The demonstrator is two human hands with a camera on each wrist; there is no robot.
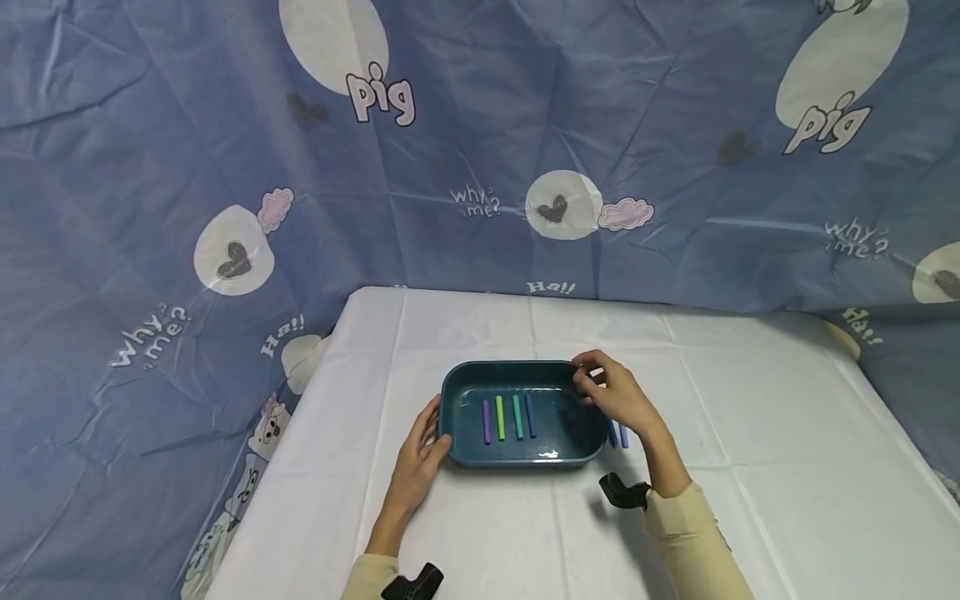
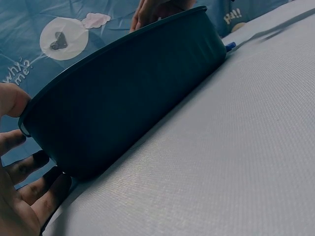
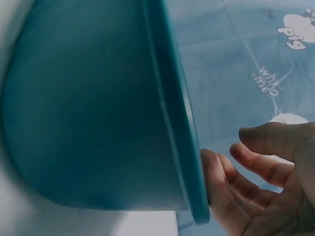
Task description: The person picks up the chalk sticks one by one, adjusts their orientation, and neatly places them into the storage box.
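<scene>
A dark teal rectangular tray [image 1: 562,454] with rounded corners sits on the white-covered table. Inside it, a purple stick [image 1: 486,422], a yellow-green stick [image 1: 500,417], a teal stick [image 1: 517,417] and a blue stick [image 1: 531,415] lie side by side; their exact kind is unclear. My left hand [image 1: 416,467] holds the tray's left end, thumb at the rim and fingers against the outer wall. Over the back right corner is my right hand [image 1: 617,396], fingers loosely bent. In the right wrist view its thumb and fingers stand apart with nothing visible between them, one finger by the rim.
Just right of the tray, partly behind the right forearm, lie a dark blue stick [image 1: 612,434] and a lavender stick [image 1: 624,436]. White cloth [image 1: 750,400] covers the table. A blue printed curtain [image 1: 465,150] hangs behind it and along the left side.
</scene>
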